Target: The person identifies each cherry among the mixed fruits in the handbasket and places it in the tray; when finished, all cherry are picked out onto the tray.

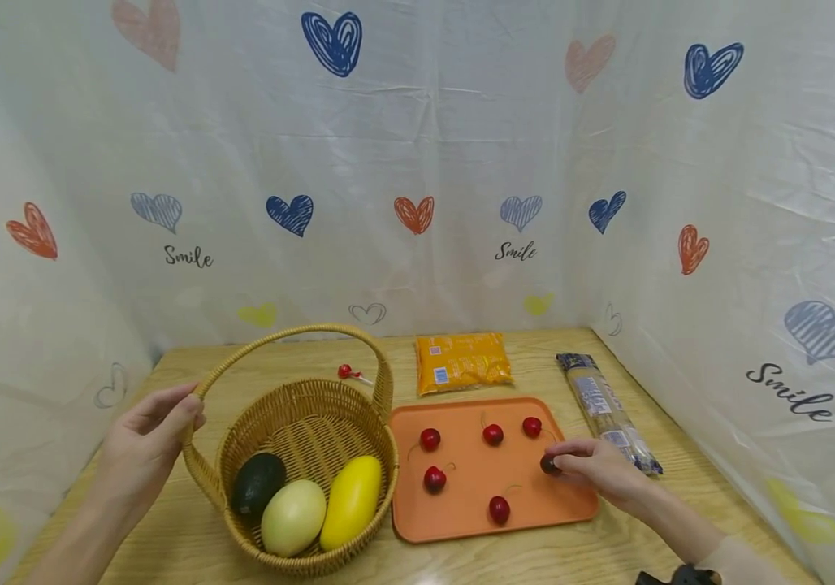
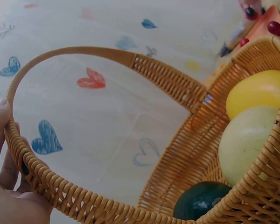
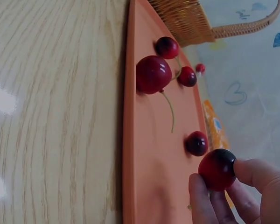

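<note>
My left hand (image 1: 150, 435) grips the handle (image 2: 35, 170) of a wicker basket (image 1: 300, 390) on its left side. Inside the basket lie a dark green avocado-like fruit (image 1: 259, 483), a pale green melon (image 1: 294, 518) and a yellow oblong fruit (image 1: 352, 502). Over the right part of an orange tray (image 1: 476, 479), my right hand (image 1: 600, 471) pinches a dark red cherry (image 3: 217, 170) between thumb and fingers. Several other cherries, among them one near the front edge (image 1: 499, 509) and one at the back right (image 1: 531, 426), rest on the tray with thin green stems.
Behind the tray lies an orange packet (image 1: 464, 362). A clear long package of noodles (image 1: 607, 410) is to the tray's right. A red lollipop (image 1: 346, 371) lies behind the basket. Curtains printed with hearts (image 1: 414, 215) enclose the wooden table (image 1: 198, 370).
</note>
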Action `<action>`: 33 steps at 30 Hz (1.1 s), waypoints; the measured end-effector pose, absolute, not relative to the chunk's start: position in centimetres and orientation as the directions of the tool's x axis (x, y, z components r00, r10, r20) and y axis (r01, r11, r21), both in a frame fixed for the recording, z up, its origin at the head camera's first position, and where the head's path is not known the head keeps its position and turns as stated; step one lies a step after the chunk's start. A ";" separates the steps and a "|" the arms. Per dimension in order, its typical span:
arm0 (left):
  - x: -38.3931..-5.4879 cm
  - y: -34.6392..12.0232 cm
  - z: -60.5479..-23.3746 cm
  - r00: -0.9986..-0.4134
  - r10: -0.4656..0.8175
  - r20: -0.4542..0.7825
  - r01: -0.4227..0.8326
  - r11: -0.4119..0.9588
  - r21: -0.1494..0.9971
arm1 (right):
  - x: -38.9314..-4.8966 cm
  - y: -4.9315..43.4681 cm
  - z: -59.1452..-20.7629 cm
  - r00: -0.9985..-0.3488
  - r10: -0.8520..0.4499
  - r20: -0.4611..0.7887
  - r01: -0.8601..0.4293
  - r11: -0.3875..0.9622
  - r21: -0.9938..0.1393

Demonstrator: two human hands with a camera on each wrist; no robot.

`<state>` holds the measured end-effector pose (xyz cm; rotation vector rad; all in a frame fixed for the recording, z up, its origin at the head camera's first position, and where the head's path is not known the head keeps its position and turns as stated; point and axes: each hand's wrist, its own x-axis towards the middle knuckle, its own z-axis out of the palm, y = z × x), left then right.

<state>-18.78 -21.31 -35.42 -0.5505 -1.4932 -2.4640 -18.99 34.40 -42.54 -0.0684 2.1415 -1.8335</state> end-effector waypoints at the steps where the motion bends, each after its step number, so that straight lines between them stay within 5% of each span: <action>1: -18.8 -21.3 -35.4 -0.908 0.014 0.419 0.365 -0.466 0.806 | -19.0 34.3 -42.8 -0.948 -0.241 -0.210 0.168 0.184 -0.969; 18: -18.6 -20.9 -35.2 -0.910 0.013 0.415 0.364 -0.457 0.812 | -18.2 34.0 -44.7 -0.965 -0.235 -0.114 -0.012 0.475 -0.880; 33: -18.4 -21.2 -35.3 -0.911 0.000 0.413 0.370 -0.444 0.816 | -18.4 33.7 -44.6 -0.967 -0.217 -0.136 0.012 0.491 -0.871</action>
